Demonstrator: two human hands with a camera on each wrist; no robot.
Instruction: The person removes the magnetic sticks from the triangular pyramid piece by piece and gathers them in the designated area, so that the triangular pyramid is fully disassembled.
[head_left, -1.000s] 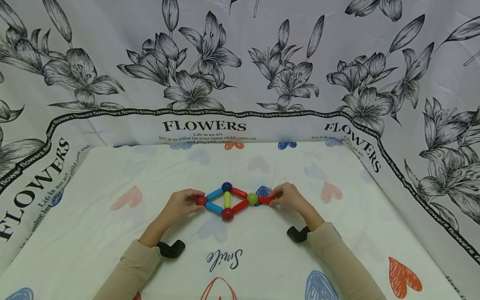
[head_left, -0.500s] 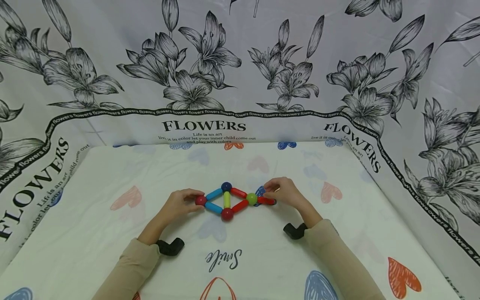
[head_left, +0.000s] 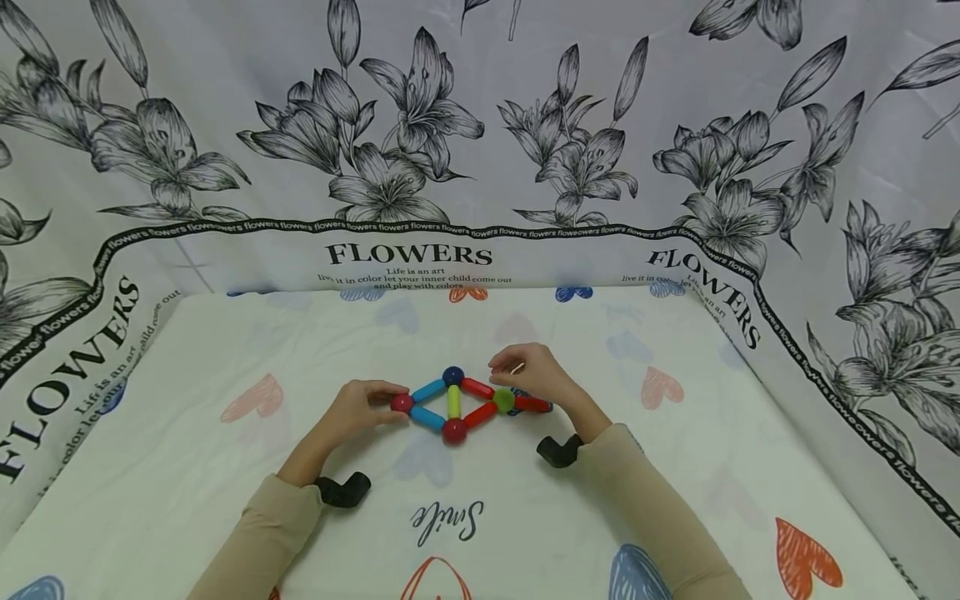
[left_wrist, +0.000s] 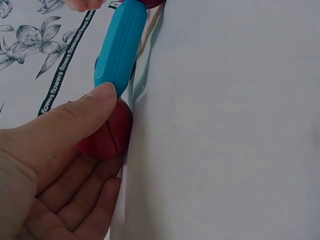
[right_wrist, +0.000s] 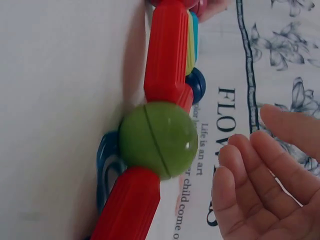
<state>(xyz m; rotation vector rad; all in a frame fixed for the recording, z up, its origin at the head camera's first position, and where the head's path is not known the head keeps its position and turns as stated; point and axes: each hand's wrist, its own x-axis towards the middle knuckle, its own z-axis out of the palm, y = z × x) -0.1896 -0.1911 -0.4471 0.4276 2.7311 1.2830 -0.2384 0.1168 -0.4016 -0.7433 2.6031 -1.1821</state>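
Note:
On the cloth in the head view lies a flat diamond of magnetic sticks and balls. My left hand [head_left: 352, 414] pinches the red ball [head_left: 402, 403] at its left corner; the thumb reaches a blue stick [left_wrist: 120, 47] in the left wrist view. A dark blue ball [head_left: 453, 377] and a second red ball [head_left: 454, 431] are joined by a yellow-green stick [head_left: 453, 404]. Red sticks [head_left: 480, 414] lead to a green ball [head_left: 503, 402], where another red stick [head_left: 534, 405] points right. My right hand [head_left: 538, 372], holding nothing, hovers beside and above the green ball, fingers loosely bent.
A white cloth [head_left: 300, 333] printed with hearts covers the table. Behind it hangs a flower-printed curtain [head_left: 480, 125]. Black wrist mounts [head_left: 343, 490] stick out at both sleeves.
My right hand has let go of the outer red stick and moved left and up, over towards the green ball. The left hand stays on its red ball.

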